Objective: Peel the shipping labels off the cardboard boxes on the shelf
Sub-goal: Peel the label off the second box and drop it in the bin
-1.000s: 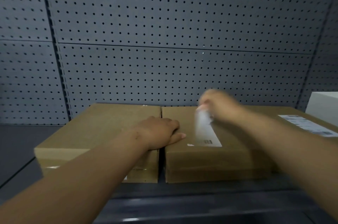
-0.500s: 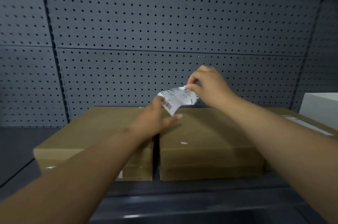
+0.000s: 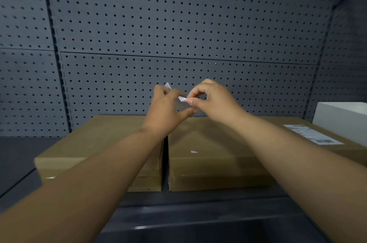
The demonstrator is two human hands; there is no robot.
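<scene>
**Peeled label crumpled between both hands above the boxes**

Grey pegboard (image 3: 178,24) is seen behind a dark shelf (image 3: 198,213) on which three cardboard boxes are set side by side. From the head view, both forearms are stretched forward and the hands are raised together above the seam between the left box (image 3: 103,143) and the middle box (image 3: 214,153). The peeled label (image 3: 181,99) is pinched between the fingertips of the left hand (image 3: 164,111) and the right hand (image 3: 214,102), and only small white corners are visible past the fingers. Half a second ago the label was held wider and flatter; now it is bunched small. A white scrap (image 3: 193,151) is left on the middle box below the fingers. To the right of the fingers, the right box (image 3: 337,149) carries an unpeeled label (image 3: 311,133).
</scene>
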